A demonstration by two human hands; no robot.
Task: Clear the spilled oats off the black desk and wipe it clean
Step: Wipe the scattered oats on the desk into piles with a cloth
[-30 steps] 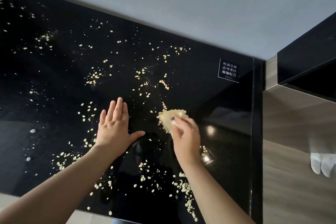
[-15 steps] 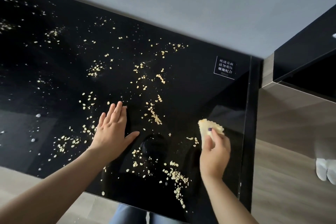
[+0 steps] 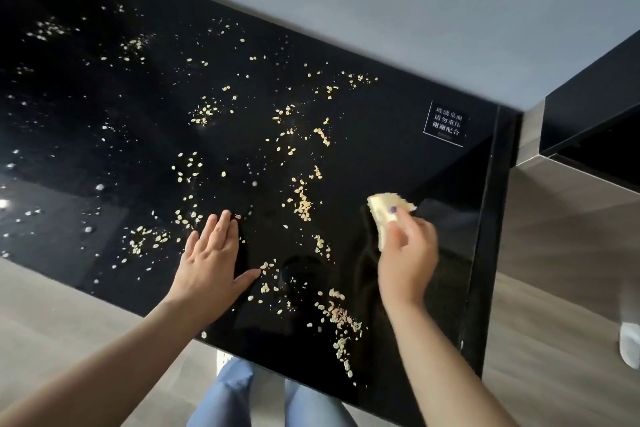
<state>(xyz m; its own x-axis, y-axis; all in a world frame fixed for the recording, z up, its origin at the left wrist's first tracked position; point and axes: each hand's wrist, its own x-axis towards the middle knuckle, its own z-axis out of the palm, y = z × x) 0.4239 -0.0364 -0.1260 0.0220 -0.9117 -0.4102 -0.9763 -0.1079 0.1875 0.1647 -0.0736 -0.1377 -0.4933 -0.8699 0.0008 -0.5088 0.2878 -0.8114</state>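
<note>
Pale oats [image 3: 301, 203] lie scattered over most of the glossy black desk [image 3: 398, 121], with a denser streak [image 3: 341, 322] near the front edge. My right hand [image 3: 407, 253] grips a folded yellow cloth [image 3: 386, 210] against the desk's right part, where few oats lie. My left hand [image 3: 214, 255] rests flat on the glass with fingers straight, just left of the middle; small oat clusters sit around it.
A white-lettered label [image 3: 446, 123] is stuck near the desk's far right corner. A dark cabinet [image 3: 595, 107] stands beyond the right edge, above wood flooring [image 3: 561, 253]. A grey wall runs behind. My blue-trousered legs [image 3: 235, 392] show below the front edge.
My right hand has swept the cloth from the middle of the desk to the right side. A line of oats now lies near the front edge. My left hand stayed flat.
</note>
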